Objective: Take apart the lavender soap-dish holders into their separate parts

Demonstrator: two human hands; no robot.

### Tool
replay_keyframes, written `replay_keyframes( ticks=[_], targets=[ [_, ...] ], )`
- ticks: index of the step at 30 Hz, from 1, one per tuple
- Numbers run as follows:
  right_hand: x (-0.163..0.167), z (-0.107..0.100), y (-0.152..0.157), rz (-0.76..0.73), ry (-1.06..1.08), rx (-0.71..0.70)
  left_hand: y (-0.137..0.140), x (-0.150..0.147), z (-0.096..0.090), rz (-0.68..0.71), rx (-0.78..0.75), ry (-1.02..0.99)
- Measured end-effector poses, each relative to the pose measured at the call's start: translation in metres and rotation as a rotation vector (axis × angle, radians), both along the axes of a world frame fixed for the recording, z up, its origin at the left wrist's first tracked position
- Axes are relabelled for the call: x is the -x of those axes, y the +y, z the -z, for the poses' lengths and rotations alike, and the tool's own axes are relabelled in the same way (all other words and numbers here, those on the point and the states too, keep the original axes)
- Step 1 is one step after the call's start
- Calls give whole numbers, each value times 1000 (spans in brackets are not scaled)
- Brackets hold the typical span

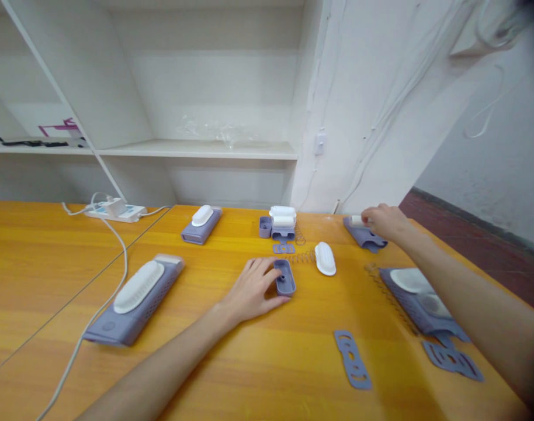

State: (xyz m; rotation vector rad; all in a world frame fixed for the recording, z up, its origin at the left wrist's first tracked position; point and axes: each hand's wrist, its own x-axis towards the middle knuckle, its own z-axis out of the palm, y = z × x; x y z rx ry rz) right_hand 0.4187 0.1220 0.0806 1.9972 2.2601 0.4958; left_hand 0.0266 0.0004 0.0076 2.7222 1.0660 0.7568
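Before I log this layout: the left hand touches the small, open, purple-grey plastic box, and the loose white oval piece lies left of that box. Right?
Not quite: in the head view, the loose white oval piece lies to the right of the purple-grey plastic box, not left. The left hand does touch that box.

No legible text, number or sign appears anywhere.

Mid-frame, a purple box (286,283) was held by the left hand (255,286) — rightward, a white cylinder (357,220) touched by the right hand (386,222).
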Motion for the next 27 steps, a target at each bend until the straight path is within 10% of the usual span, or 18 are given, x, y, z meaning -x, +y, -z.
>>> replay_keyframes(
  ticks=[27],
  targets=[
    [-10, 11, 11, 101, 55, 6, -2, -1, -1, -24, 17, -25]
  ],
)
